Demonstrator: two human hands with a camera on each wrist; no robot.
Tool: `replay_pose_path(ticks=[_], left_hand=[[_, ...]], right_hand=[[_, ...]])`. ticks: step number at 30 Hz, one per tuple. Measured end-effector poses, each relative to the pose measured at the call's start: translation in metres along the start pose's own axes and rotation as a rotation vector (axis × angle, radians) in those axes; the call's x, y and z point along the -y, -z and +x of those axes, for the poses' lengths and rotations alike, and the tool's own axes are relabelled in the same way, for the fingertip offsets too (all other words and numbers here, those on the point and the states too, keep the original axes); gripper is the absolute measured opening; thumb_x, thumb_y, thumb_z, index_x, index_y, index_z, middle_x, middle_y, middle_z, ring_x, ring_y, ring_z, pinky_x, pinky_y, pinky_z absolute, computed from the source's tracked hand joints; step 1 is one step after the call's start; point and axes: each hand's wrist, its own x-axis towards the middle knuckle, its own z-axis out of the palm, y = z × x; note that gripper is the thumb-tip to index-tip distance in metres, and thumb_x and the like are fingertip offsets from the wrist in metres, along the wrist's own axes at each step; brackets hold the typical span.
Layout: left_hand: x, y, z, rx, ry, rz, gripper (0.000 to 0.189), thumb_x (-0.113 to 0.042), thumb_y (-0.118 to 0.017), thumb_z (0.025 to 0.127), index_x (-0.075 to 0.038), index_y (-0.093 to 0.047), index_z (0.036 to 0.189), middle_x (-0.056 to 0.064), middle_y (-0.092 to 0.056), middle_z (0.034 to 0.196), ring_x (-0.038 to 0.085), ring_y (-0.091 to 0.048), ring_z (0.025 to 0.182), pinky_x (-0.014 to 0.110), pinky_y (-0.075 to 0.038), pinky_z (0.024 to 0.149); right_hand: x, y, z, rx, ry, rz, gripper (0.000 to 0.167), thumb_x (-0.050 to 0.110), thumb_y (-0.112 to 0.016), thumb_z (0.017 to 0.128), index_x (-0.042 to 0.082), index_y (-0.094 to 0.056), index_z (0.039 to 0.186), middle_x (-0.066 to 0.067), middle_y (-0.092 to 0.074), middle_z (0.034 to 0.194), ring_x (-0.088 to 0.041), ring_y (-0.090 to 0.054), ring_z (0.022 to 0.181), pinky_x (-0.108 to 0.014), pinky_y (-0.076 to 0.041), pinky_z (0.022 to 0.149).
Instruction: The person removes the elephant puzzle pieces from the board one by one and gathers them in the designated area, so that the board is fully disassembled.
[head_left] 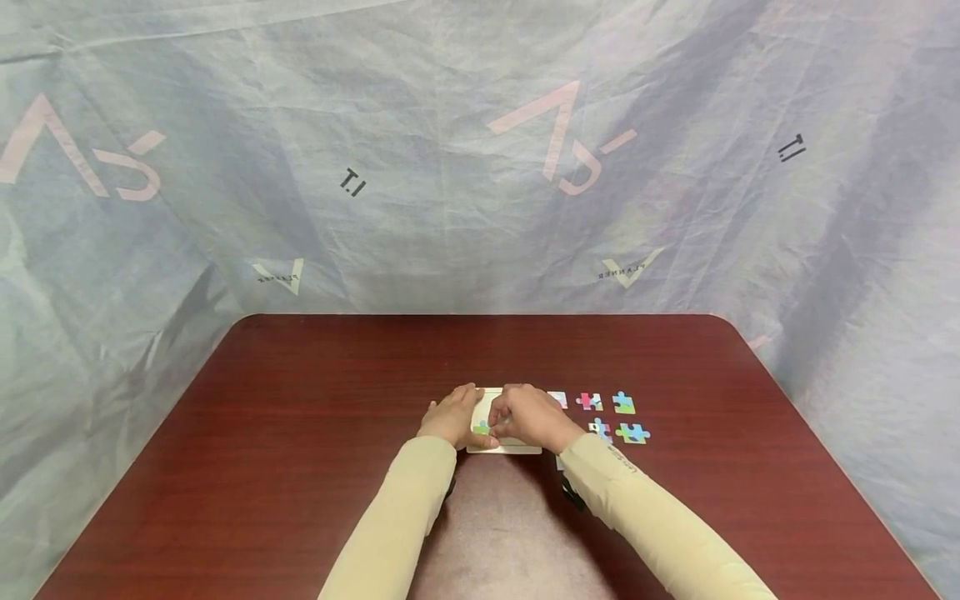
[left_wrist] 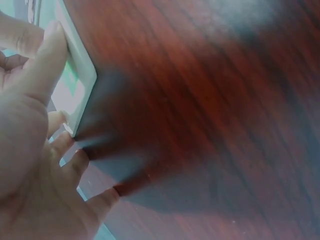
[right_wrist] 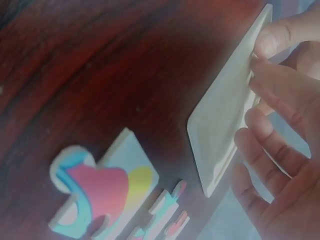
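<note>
A pale puzzle board [head_left: 517, 450] lies on the table between both hands. My left hand [head_left: 453, 415] rests along the board's left side with fingers spread, its thumb [left_wrist: 52, 52] extended over the board's near left corner. A green and blue puzzle piece [head_left: 481, 428] sits on the board beside that thumb. My right hand [head_left: 531, 415] reaches over the board from the right, its thumb and index finger bent down close to the left thumb. Whether a piece is between those fingertips is hidden. The right hand's other fingers [right_wrist: 267, 145] hang by the board's near edge.
Right of the board lie several loose puzzle pieces, among them a pink one [head_left: 590, 402], a green and blue one [head_left: 624, 403] and another [head_left: 633, 433]. A pink and yellow piece [right_wrist: 107, 192] lies close to the right wrist. Grey cloth [head_left: 450, 250] hangs behind the red-brown table [head_left: 315, 433].
</note>
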Motion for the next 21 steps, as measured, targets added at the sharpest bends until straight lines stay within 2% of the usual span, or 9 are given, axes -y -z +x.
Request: replay_pose_path(ticks=[6, 11, 17, 21], left_hand=[[0.004, -0.002, 0.005, 0.038, 0.011, -0.006, 0.088, -0.039, -0.083, 0.085, -0.009, -0.039, 0.156, 0.013, -0.031, 0.163, 0.030, -0.028, 0.151, 0.061, -0.025, 0.118], [0.004, -0.001, 0.005, 0.028, -0.008, -0.006, 0.087, -0.038, -0.083, 0.085, -0.007, -0.041, 0.154, 0.015, -0.033, 0.162, 0.031, -0.030, 0.150, 0.062, -0.027, 0.117], [0.003, 0.000, 0.003, 0.022, -0.010, -0.013, 0.090, -0.039, -0.085, 0.083, -0.006, -0.041, 0.154, 0.015, -0.034, 0.161, 0.031, -0.032, 0.149, 0.062, -0.027, 0.117], [0.003, -0.001, 0.004, 0.027, 0.002, -0.005, 0.092, -0.040, -0.086, 0.082, -0.007, -0.040, 0.155, 0.015, -0.034, 0.162, 0.031, -0.032, 0.149, 0.061, -0.027, 0.117]], right_hand=[[-0.002, 0.000, 0.000, -0.029, 0.015, -0.037, 0.012, 0.018, -0.087, 0.078, 0.021, -0.076, 0.081, 0.006, -0.066, 0.083, -0.019, -0.066, 0.083, -0.032, -0.052, 0.061], [-0.008, 0.003, -0.002, -0.039, -0.055, -0.078, 0.010, 0.016, -0.084, 0.082, 0.020, -0.075, 0.082, 0.003, -0.066, 0.080, -0.022, -0.067, 0.088, -0.037, -0.053, 0.063], [-0.015, 0.008, -0.003, 0.012, -0.124, -0.068, 0.007, 0.021, -0.083, 0.086, 0.019, -0.077, 0.087, 0.003, -0.062, 0.085, -0.015, -0.060, 0.078, -0.033, -0.051, 0.064], [-0.016, 0.010, -0.004, 0.069, -0.130, -0.042, 0.019, 0.029, -0.088, 0.081, 0.020, -0.078, 0.094, 0.001, -0.063, 0.093, -0.017, -0.059, 0.082, -0.036, -0.052, 0.070]])
